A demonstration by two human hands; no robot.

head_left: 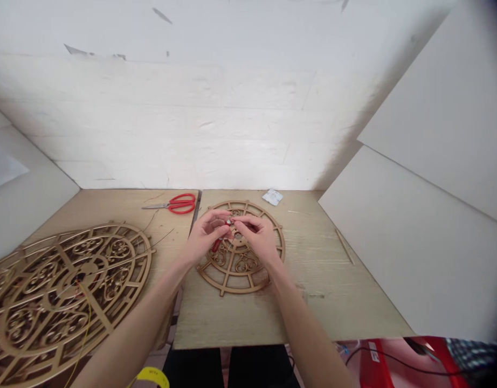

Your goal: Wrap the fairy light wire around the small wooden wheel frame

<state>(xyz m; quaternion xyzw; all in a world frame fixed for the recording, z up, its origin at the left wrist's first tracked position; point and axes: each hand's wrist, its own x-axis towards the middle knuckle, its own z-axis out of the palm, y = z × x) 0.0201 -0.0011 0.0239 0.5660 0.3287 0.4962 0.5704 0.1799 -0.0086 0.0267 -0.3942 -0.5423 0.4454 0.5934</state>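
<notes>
My left hand (210, 229) is closed around a small red-handled tool (216, 246). A bit of red and shiny metal shows between my fingertips, but the tool's exact kind is hard to make out. The fingers of my right hand (254, 234) are pinched together, meeting the left fingertips at that metal bit. Whatever the right fingers hold is too small to name. Both hands are over a round, gold-brown openwork clock-like dial (226, 277) with scroll patterns, spokes and a hub, lying flat on the table.
Larger openwork dials (107, 318) are stacked at the left, with thin wires across them. Red-handled scissors (181, 203) lie at the back left. A small white packet (273, 197) and a thin stick (344, 247) rest on the wooden table (325, 302). White panels stand behind and at both sides.
</notes>
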